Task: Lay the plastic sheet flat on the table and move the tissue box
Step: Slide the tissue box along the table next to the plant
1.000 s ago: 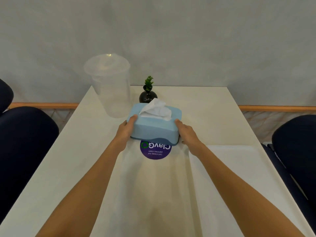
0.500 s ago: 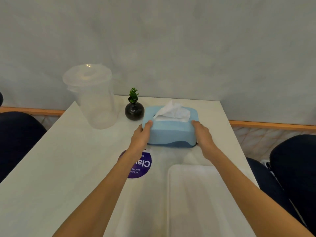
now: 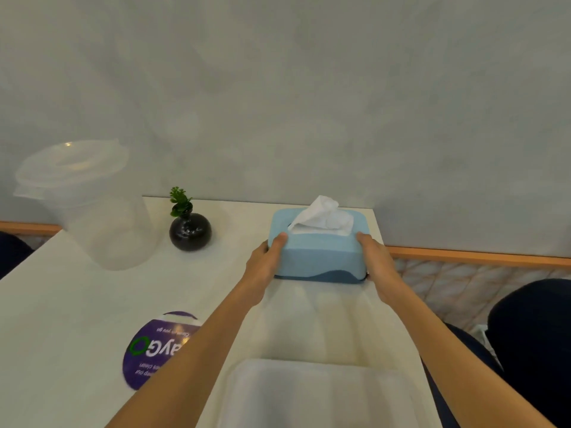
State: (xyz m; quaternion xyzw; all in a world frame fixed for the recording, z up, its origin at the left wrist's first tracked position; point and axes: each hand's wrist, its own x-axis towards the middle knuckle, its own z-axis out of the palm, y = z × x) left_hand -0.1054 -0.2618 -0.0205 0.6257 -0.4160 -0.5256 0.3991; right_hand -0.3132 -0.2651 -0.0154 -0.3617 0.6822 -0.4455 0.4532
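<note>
Tissue box [image 3: 319,253] at the table's [image 3: 77,304] far right corner, between both hands — left hand [image 3: 266,264] clasping its left end, right hand [image 3: 378,263] its right end; plastic sheet [image 3: 321,322] lies just before it, under the forearms.

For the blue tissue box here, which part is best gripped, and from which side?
Grip the tissue box by its two short end walls, coming in from the near side, as the left hand and right hand do. Its long, low shape suits a two-sided squeeze, and tissue fills the top opening.
</note>
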